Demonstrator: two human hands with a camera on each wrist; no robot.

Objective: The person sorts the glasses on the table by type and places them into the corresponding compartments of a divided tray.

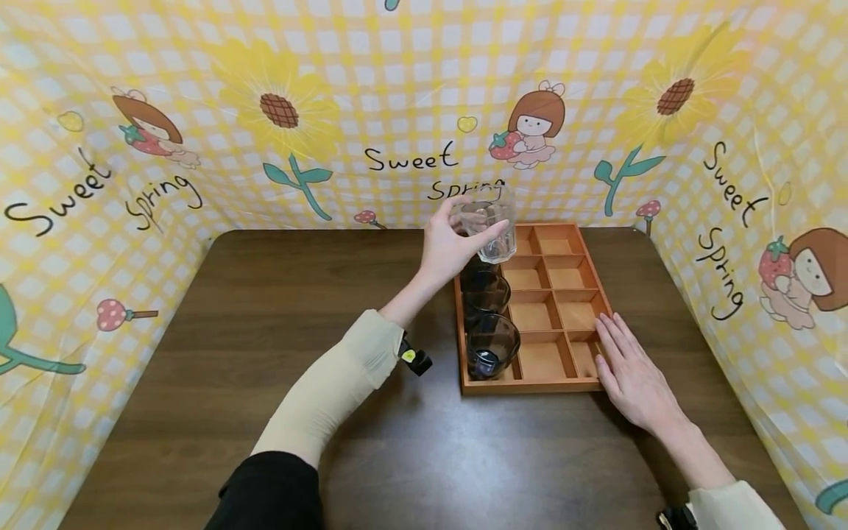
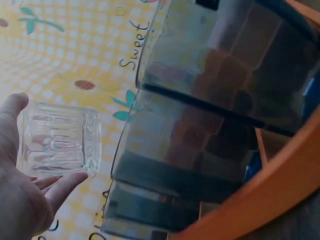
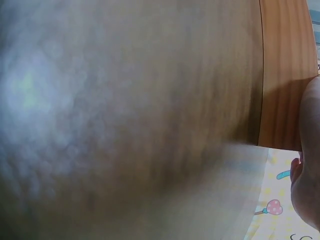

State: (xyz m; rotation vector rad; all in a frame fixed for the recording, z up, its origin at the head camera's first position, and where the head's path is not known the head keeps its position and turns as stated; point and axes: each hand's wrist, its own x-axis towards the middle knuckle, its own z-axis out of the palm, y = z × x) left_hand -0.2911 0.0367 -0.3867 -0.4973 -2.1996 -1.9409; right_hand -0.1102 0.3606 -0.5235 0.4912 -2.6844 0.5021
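Note:
My left hand [image 1: 449, 246] grips a clear, ribbed drinking glass [image 1: 497, 234] between thumb and fingers, above the back of a wooden compartment box [image 1: 530, 388]. In the left wrist view the clear glass [image 2: 62, 140] lies across the palm side of the hand [image 2: 22, 200]. Several dark tinted glasses, the nearest one [image 1: 493, 346] at the front, stand in the box's left column. My right hand [image 1: 639, 383] rests with straight fingers on the box's front right corner. In the right wrist view only part of that hand [image 3: 310, 190] shows beside the box side [image 3: 285, 75].
The box stands right of centre on a dark wooden table [image 1: 278, 316]. Its middle and right columns are bare compartments. A yellow checked cloth [image 1: 397, 96] with printed figures rises behind the table and along both sides.

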